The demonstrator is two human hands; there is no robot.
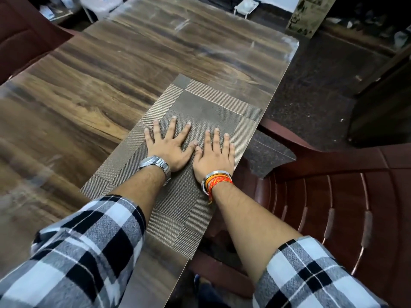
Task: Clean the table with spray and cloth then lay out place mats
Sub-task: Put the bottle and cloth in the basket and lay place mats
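A woven grey-brown place mat (206, 101) lies flat on the glossy wood-grain table (111, 74), along the table's right edge. My left hand (170, 146) rests palm down on the mat's middle with its fingers spread; a metal watch is on that wrist. My right hand (214, 153) lies flat beside it, fingers apart, thumb touching the left thumb, with a steel bangle and orange threads on the wrist. Neither hand holds anything. No spray bottle or cloth is in view.
A dark red plastic chair (333, 196) stands close against the table's right side, under my right forearm. Another dark red chair (24, 32) is at the far left. A small white stool (245, 6) and clutter sit beyond the table's far end.
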